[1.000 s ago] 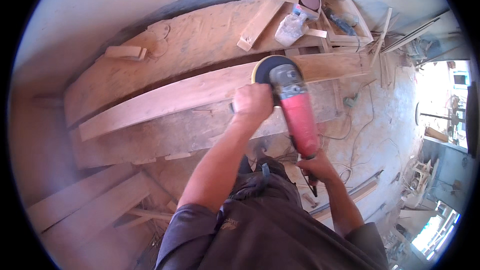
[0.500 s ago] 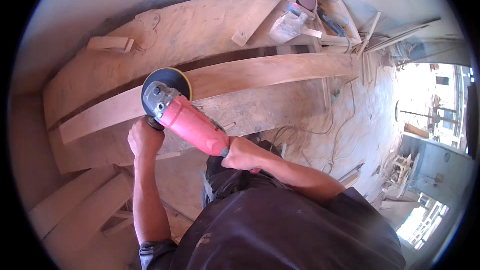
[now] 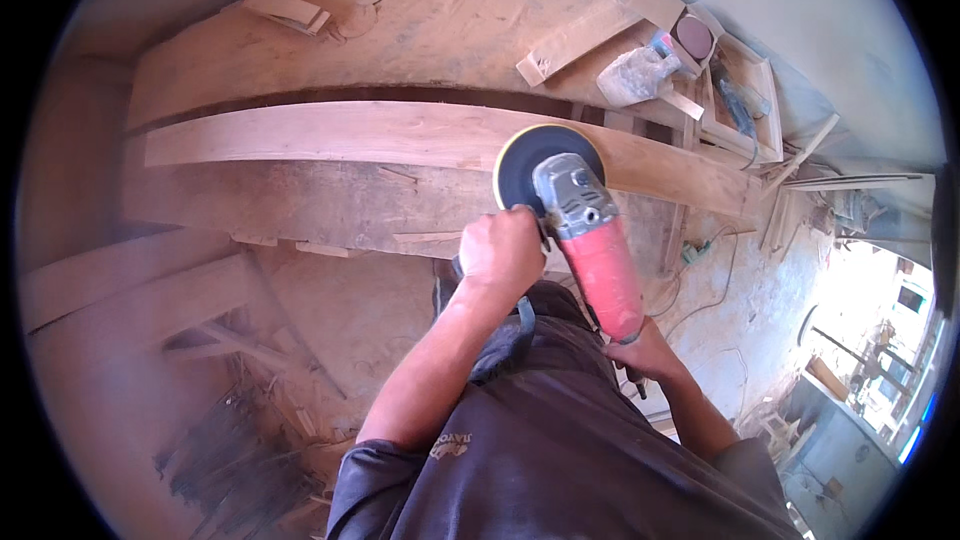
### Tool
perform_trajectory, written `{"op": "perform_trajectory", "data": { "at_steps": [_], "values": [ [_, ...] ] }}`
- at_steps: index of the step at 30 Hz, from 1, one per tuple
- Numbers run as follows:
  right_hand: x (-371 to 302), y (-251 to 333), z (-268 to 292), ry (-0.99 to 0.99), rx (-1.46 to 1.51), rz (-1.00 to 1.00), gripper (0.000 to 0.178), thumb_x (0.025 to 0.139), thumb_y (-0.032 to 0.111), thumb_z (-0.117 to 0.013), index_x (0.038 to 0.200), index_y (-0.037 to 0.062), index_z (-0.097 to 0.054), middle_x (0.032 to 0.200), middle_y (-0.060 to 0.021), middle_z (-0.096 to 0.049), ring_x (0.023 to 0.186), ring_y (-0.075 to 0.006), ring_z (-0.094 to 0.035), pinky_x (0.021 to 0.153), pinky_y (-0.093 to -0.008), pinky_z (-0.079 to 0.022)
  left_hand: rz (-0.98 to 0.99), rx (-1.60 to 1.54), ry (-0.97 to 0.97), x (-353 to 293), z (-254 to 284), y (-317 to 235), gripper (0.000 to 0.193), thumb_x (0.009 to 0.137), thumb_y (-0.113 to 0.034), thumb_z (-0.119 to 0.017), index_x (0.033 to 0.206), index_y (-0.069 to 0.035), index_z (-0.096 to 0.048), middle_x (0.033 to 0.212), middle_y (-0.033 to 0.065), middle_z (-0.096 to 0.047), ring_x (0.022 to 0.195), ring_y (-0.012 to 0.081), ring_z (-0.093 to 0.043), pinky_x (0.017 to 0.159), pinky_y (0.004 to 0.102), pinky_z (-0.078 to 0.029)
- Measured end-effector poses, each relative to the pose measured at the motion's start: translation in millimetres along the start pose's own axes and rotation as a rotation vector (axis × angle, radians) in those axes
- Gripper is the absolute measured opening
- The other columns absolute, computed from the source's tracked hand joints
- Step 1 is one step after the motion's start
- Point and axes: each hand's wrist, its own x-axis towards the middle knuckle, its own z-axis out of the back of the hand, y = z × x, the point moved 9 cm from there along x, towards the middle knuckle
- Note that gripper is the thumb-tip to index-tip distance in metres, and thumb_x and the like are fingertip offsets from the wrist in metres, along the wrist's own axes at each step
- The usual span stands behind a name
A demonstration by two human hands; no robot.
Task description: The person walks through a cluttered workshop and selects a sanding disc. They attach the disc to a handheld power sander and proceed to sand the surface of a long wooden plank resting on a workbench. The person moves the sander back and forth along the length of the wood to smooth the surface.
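Both my hands hold a red and grey disc sander (image 3: 600, 265) with a round black pad. My left hand (image 3: 503, 252) is wrapped round its side handle, close to the grey head. At the rear end of the red body, my right hand (image 3: 645, 350) grips the tool, its fingers partly hidden beneath. The pad overlaps a long wooden plank (image 3: 330, 133) lying across the workbench (image 3: 300, 202); whether it touches the wood, I cannot tell.
Beyond the plank lie a small wood block (image 3: 285, 10), a dusty plastic jug (image 3: 637, 75) and an open wooden box (image 3: 765, 115) with a tool inside. A cord (image 3: 700, 305) trails over the floor at right. Boards (image 3: 140, 290) are stacked at left, near dark scraps (image 3: 235, 465).
The sander has moved rightward along the plank in both my hands, and its body now points more toward me. The view has turned, so the bench sits differently in the picture.
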Motion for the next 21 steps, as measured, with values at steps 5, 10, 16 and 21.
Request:
{"op": "perform_trajectory", "data": {
  "at_steps": [5, 10, 16, 21],
  "values": [
    [33, 58, -4, 0.071, -0.219, 0.277, 0.046, 0.073, 0.024, -0.070, 0.110, -0.0031, -0.065, 0.093, -0.0270, -0.070, 0.080, -0.0378, -0.070, 0.074, -0.0434, -0.055, 0.239, 0.101, -0.161, -9, 14, 58, 0.015, 0.080, -0.022, -0.067, 0.084, -0.008, -0.072, 0.080, 0.0199, -0.072, 0.077, 0.0372, -0.073, 0.069, 0.0485, -0.058],
    [48, 94, -9, 0.219, -0.304, 0.065, 0.046, 0.072, 0.022, -0.068, 0.109, -0.0040, -0.065, 0.096, -0.0286, -0.070, 0.094, -0.0421, -0.069, 0.083, -0.0473, -0.053, 0.406, 0.076, -0.193, -21, 35, 95, 0.019, 0.074, -0.022, -0.075, 0.083, -0.005, -0.072, 0.085, 0.0229, -0.072, 0.082, 0.0390, -0.072, 0.076, 0.0499, -0.057],
    [35, 32, 35, 0.116, -0.224, 0.226, 0.049, 0.072, 0.024, -0.071, 0.110, -0.0052, -0.066, 0.102, -0.0281, -0.071, 0.098, -0.0396, -0.070, 0.087, -0.0430, -0.054, 0.337, 0.032, -0.075, -1, -1, 23, 0.020, 0.075, -0.020, -0.072, 0.088, -0.006, -0.073, 0.084, 0.0219, -0.072, 0.085, 0.0387, -0.072, 0.078, 0.0496, -0.057],
    [10, -29, 73, 0.047, -0.054, 0.052, 0.052, 0.071, 0.022, -0.075, 0.115, -0.0031, -0.065, 0.103, -0.0153, -0.071, 0.096, -0.0235, -0.068, 0.087, -0.0373, -0.053, 0.122, -0.017, -0.007, 15, -22, -55, 0.011, 0.077, -0.015, -0.067, 0.085, -0.007, -0.069, 0.084, 0.0205, -0.073, 0.082, 0.0376, -0.073, 0.075, 0.0475, -0.058]
  ]
}}
